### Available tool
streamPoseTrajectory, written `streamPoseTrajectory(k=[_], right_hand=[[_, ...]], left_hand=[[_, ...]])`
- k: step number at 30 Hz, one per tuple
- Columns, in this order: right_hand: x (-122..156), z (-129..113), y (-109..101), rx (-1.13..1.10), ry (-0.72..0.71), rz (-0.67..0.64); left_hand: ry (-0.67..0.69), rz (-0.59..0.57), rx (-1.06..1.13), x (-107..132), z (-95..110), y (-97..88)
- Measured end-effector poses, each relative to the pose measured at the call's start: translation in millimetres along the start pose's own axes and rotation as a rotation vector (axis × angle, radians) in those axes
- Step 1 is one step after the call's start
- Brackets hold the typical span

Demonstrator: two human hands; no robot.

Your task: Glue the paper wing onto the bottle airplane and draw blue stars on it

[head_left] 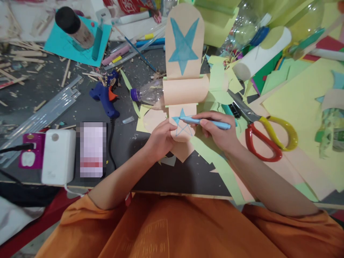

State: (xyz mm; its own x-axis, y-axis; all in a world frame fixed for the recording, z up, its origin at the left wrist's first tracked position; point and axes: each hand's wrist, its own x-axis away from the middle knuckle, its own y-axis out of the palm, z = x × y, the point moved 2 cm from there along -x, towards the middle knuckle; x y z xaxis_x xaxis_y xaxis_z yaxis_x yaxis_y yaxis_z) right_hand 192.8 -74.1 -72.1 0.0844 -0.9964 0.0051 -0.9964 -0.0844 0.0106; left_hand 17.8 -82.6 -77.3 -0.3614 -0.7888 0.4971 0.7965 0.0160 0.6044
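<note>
A see-through plastic bottle (pixel 150 94) with a purple cap lies sideways, wrapped in a peach paper band (pixel 185 89). From the band a long rounded paper wing (pixel 195 68) points away from me, bearing a filled-in blue star. The shorter wing (pixel 185 138) on my side carries a star outline, blue only at its upper left and top. My left hand (pixel 162 139) pinches this near wing at its left edge. Between the fingers of my right hand (pixel 220 134) is a light blue felt-tip pen (pixel 221 124), its tip on the star.
Big scissors (pixel 264 134) with red and yellow handles lie right, among paper sheets (pixel 298 104) and a white tube (pixel 262 53). Leftward are a blue glue gun (pixel 104 98) with its cable, a phone (pixel 92 150), a white power bank (pixel 58 156), glue sticks (pixel 53 107) and wood scraps.
</note>
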Motion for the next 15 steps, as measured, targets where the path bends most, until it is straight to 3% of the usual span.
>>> streamPoseTrajectory(k=[10,15], right_hand=[[-3.7,4.6,-7.3,-0.217,-0.024,0.052],[-3.8,4.0,-7.3,-0.154,-0.065,0.061]], left_hand=[[-0.033,0.045,0.03,-0.9,-0.4,-0.4],[-0.03,0.021,0.06,0.2,0.9,0.8]])
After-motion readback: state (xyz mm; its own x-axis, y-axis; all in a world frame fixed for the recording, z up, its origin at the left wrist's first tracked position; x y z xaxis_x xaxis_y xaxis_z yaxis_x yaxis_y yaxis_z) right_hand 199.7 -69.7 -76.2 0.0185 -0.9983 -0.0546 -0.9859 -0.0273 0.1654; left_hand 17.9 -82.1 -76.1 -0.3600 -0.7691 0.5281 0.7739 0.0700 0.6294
